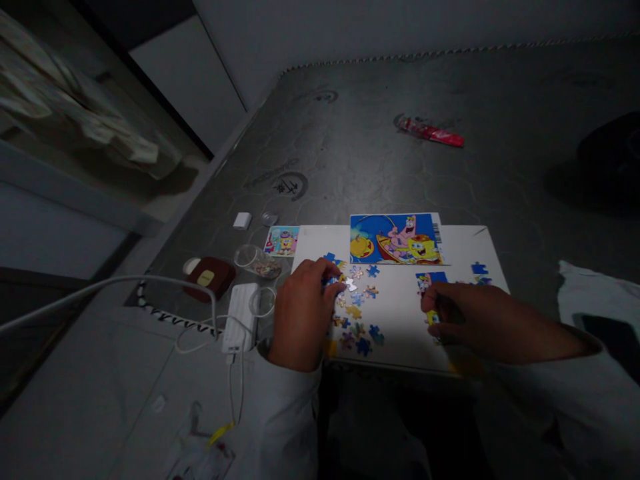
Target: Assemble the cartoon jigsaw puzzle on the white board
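My left hand (306,305) reaches over loose jigsaw pieces on a white board (395,333). Its thumb and index finger are bent around a pale jigsaw piece (351,284) at their tips. To the right, my right hand (463,313) grips a yellow jigsaw piece (433,318) between thumb and index finger, at the lower end of a joined strip of pieces (431,279). That hand partly covers the strip. A cartoon picture card (395,240) lies along the board's far edge. More loose pieces (363,346) are scattered between my hands, and several blue ones (479,268) lie beyond my right hand.
Left of the board are a tipped clear jar (257,261) with pieces inside, a small cartoon card (281,241), a white power bank (240,319) with cables and a brown case (210,278). A red packet (433,132) lies farther back; a dark phone (613,340) is at right.
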### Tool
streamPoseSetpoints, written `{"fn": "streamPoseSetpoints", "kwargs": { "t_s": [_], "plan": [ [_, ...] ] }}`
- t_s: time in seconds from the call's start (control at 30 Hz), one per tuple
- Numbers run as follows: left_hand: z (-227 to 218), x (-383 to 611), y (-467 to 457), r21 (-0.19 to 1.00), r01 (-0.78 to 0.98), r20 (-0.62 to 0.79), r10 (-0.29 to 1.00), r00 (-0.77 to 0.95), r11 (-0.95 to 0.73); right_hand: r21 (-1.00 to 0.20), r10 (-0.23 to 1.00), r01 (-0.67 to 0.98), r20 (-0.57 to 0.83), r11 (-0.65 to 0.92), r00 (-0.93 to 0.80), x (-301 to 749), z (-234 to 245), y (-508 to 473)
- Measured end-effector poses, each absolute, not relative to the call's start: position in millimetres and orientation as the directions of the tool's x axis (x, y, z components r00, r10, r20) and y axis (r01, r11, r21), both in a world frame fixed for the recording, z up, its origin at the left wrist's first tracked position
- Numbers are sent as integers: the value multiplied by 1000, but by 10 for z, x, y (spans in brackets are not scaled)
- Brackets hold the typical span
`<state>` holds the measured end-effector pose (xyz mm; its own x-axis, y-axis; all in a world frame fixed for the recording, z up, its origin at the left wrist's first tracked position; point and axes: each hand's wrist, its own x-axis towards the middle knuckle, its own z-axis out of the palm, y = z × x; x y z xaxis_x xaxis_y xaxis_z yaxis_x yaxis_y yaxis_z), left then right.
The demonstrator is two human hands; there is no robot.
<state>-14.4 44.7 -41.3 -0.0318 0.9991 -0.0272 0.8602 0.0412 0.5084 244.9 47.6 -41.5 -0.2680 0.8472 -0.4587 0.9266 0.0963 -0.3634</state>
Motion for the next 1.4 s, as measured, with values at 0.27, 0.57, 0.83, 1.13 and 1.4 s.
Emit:
{"fn": "streamPoseSetpoints", "kwargs": {
  "t_s": [0.27,0.57,0.83,1.13,1.4],
  "plan": [
    [-343,-125,433,617,775,-84,991,-107,136,-368,838,923,-462,116,-290,2464,-427,470],
    [-283,-53,411,752,649,-139,990,-17,117,-364,880,925,-398,109,-260,2394,-345,464],
    [-184,-36,360,815,572,-225,960,170,89,-409,920,874,-168,262,-355,2027,-191,456],
    [-257,-63,317,793,607,-237,944,230,51,-432,867,802,-83,413,-491,1966,-217,446],
    [-184,2,276,766,641,-270,928,256,46,-405,858,788,-15,465,-514,1979,-290,415]
  ]
}}
